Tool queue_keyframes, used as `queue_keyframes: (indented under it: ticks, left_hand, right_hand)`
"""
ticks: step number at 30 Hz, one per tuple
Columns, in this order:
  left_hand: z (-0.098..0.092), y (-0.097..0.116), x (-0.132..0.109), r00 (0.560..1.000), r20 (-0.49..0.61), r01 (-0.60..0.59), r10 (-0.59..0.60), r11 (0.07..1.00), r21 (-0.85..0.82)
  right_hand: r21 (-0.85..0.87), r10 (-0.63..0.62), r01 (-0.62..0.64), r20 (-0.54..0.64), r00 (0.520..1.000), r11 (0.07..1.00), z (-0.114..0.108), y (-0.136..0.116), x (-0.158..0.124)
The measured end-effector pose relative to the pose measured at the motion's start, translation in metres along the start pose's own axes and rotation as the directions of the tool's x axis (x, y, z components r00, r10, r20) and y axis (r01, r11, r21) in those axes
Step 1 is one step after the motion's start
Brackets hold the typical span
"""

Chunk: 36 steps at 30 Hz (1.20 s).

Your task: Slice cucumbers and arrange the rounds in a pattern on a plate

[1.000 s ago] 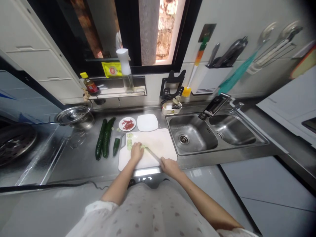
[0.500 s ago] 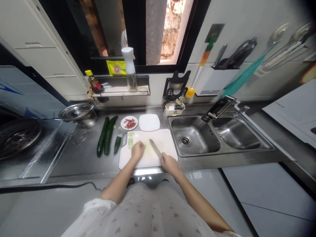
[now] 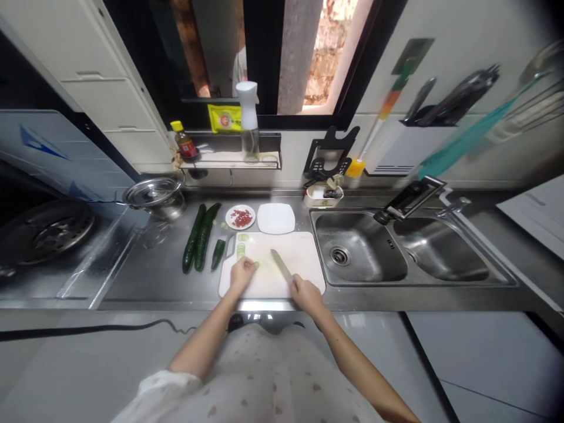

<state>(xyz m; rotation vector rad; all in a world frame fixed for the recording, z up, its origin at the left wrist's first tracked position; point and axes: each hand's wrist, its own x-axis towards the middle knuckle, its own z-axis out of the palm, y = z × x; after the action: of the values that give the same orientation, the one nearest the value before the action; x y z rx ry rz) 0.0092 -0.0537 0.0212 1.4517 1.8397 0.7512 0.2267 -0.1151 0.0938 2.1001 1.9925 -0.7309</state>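
My right hand grips a kitchen knife by its handle, the blade pointing away and leftward over the white cutting board. Over the board's left half, my left hand pinches a pale green cucumber slice at its fingertips. Just beyond that hand, several overlapping cucumber slices lie along the board's left side. A cut cucumber piece rests on the counter left of the board, beside two long whole cucumbers.
Behind the board stand a plate of chopped red pieces and a white square plate. A double sink is at the right. A lidded steel pot and a stove are at the left. A shelf with bottles hangs behind.
The view has shifted, so the scene sits further right. My left hand still pinches the cucumber slice and has drawn slightly nearer me; my right hand keeps the knife over the board.
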Motion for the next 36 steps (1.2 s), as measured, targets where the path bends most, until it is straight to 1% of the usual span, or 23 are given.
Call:
queue_keyframes:
  ticks: [5, 8, 11, 18, 24, 27, 32, 36]
  left_hand:
    - [-0.014, -0.021, 0.007, 0.994, -0.088, 0.060, -0.061, 0.998, -0.021]
    - [-0.018, -0.029, 0.013, 0.987, -0.130, 0.097, -0.093, 0.995, 0.023]
    - [-0.022, -0.033, 0.018, 0.982, -0.152, 0.125, -0.112, 0.989, 0.079]
    - [-0.024, -0.032, 0.019, 0.982, -0.167, 0.125, -0.093, 0.973, 0.195]
    - [-0.023, -0.034, 0.018, 0.986, -0.167, 0.066, -0.019, 0.958, 0.281]
    - [-0.022, -0.034, 0.020, 0.985, -0.173, 0.068, -0.015, 0.951, 0.302]
    - [-0.021, -0.027, 0.033, 0.983, -0.185, 0.070, -0.015, 0.953, 0.295]
    - [-0.021, -0.015, 0.054, 0.984, -0.178, 0.084, -0.028, 0.946, 0.313]
  right_hand:
    - [-0.006, -0.008, 0.008, -0.010, 1.000, 1.000, 0.003, -0.001, 0.002]
    - [-0.008, -0.013, 0.013, -0.017, 1.000, 1.000, 0.004, -0.002, 0.003]
    - [-0.009, -0.018, 0.018, -0.020, 1.000, 1.000, 0.005, -0.002, 0.004]
    - [-0.009, -0.016, 0.016, -0.013, 1.000, 1.000, 0.006, 0.000, 0.004]
    - [-0.012, -0.012, 0.012, -0.010, 1.000, 1.000, 0.005, 0.003, 0.004]
    - [-0.007, -0.009, 0.009, -0.013, 1.000, 1.000, 0.003, 0.004, 0.003]
    - [-0.007, 0.010, -0.010, -0.017, 1.000, 1.000, 0.001, 0.008, 0.001]
    - [-0.015, 0.022, -0.022, -0.016, 1.000, 1.000, -0.002, 0.009, -0.001]
